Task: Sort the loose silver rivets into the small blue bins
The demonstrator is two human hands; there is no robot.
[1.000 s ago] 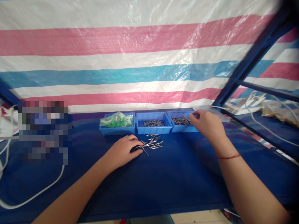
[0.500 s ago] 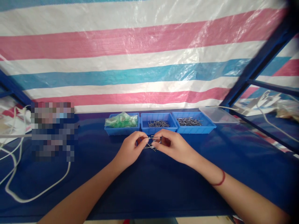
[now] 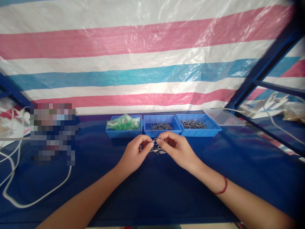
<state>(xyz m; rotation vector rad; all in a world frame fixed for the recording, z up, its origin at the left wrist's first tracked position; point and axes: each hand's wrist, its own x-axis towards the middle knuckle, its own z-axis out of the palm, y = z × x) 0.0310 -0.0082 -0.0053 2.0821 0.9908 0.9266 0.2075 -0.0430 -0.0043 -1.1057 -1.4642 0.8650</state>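
Note:
My left hand (image 3: 138, 149) is closed in a pinch of thumb and forefinger at one end of a small thin metal pin (image 3: 154, 141). Facing it, my right hand (image 3: 176, 146) pinches at the other end, the fingertips of both hands almost meeting. Fingers cover much of the pin, so its exact kind is unclear. Just below the fingertips, a small heap of loose metal pins (image 3: 157, 150) lies on the blue table (image 3: 162, 194).
Behind the hands stand three blue bins: a left bin (image 3: 124, 134) with green plastic packets (image 3: 126, 122), a middle bin (image 3: 164, 131) and a right bin (image 3: 202, 131), both with metal pins. A clear lid (image 3: 224, 117) lies right; a white cable (image 3: 43, 200) loops left.
The fingertips have drawn slightly closer together, and less of the pin shows between them. My right hand has shifted a little left. The bins have not moved.

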